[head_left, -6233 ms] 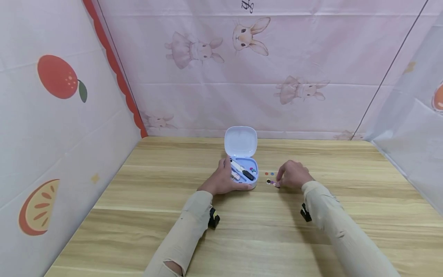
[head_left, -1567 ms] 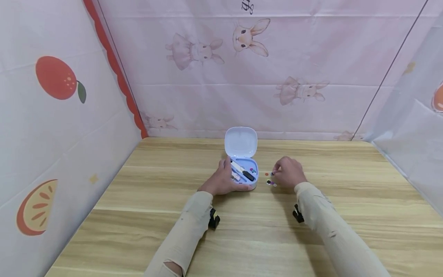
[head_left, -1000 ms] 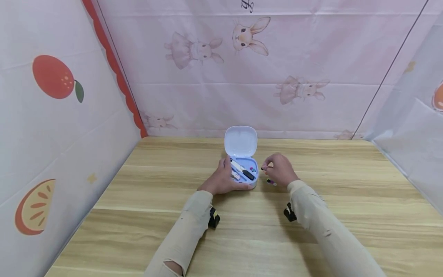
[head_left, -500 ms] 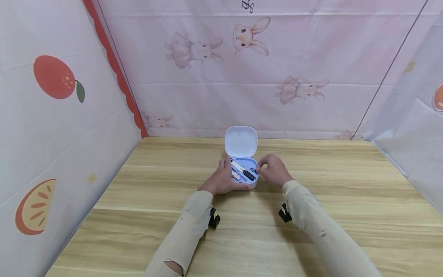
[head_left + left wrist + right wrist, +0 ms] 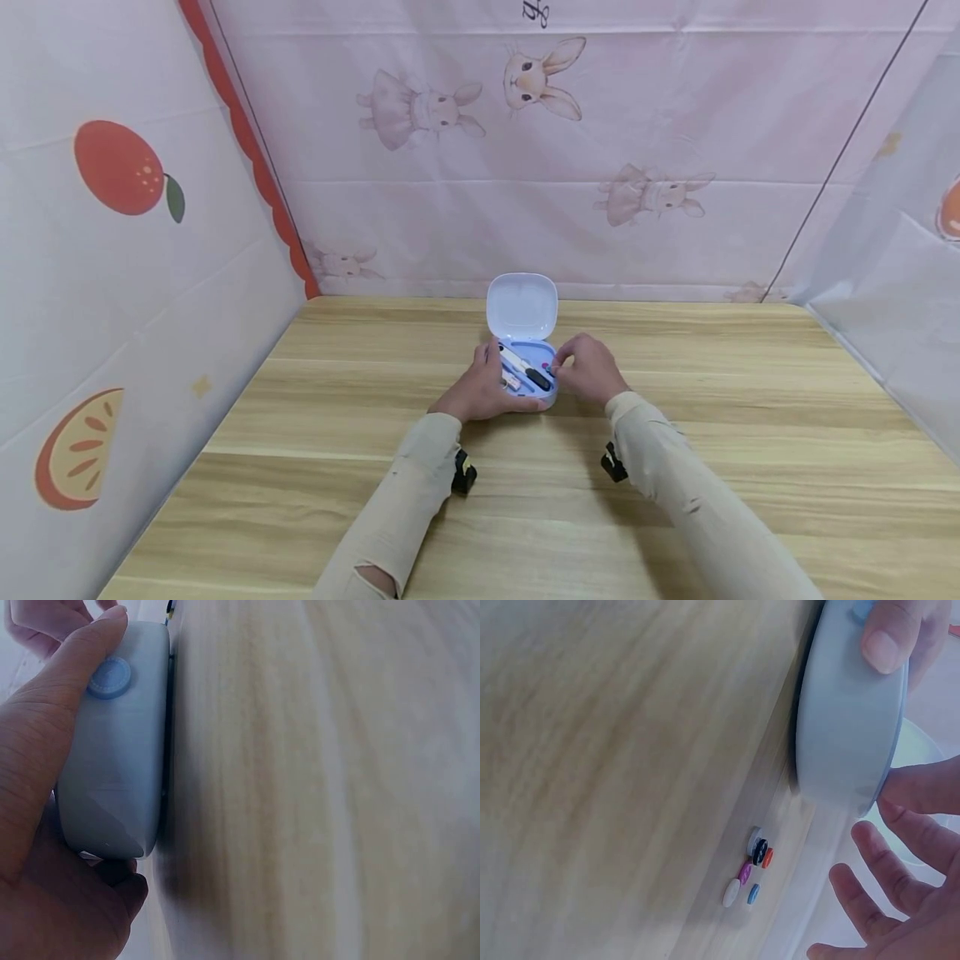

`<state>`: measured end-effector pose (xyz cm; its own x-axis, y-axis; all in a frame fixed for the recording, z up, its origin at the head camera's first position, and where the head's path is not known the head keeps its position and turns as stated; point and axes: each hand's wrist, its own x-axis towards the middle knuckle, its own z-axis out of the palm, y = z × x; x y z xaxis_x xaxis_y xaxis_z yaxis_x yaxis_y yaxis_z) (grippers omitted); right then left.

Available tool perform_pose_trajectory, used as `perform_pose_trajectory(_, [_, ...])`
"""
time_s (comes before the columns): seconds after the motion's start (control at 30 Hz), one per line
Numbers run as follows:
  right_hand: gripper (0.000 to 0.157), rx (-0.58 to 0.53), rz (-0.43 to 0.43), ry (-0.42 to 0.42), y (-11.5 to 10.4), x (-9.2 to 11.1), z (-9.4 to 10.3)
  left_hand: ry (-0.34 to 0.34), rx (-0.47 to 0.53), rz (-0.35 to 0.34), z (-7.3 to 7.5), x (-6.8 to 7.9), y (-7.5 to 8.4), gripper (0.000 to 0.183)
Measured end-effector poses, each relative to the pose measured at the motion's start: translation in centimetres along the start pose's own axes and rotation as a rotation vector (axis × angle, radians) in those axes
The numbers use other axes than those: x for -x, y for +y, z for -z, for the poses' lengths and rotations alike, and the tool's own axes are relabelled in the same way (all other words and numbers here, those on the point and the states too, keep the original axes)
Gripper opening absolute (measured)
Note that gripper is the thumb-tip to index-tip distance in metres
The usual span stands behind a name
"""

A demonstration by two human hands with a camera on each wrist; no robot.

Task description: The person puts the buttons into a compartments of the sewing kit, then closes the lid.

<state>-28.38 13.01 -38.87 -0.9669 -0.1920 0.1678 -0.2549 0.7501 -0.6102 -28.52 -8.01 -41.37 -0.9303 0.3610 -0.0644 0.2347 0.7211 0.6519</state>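
A light blue sewing-kit box [image 5: 552,399] stands on the table, its lid [image 5: 522,306] tilted up at the back. My left hand [image 5: 480,390] grips its left and near sides; in the left wrist view the thumb lies by a round blue clasp [image 5: 110,677]. A long white tool with a black end [image 5: 537,379] lies inside, beside a small white piece [image 5: 512,381]. My right hand [image 5: 591,372] reaches over the right rim, thumb and index fingertips at the small coloured buttons [image 5: 546,366] in the compartment. Whether they pinch a button is hidden.
In the right wrist view several loose buttons lie on the wooden table [image 5: 630,787] right of the box: black [image 5: 760,852], orange [image 5: 768,858], magenta [image 5: 745,872], blue [image 5: 753,894] and pale ones [image 5: 731,893]. A rabbit-print cloth [image 5: 450,225] hangs behind the table.
My right hand has picked up a small dark button from the table and carried it left into the box's right compartment. My left hand has stayed on the box.
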Motion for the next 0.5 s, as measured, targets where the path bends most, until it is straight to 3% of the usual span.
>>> perform_pose_trajectory(0.23, [0.01,0.026,-0.011,0.01,-0.26,-0.04,0.0,-0.006,-0.009,0.013,-0.03,-0.01,0.02,0.138])
perform_pose_trajectory(0.5, [0.008,-0.016,-0.052,-0.007,-0.44,0.16,0.14,0.0,-0.015,0.022,-0.27,-0.17,-0.07,0.139])
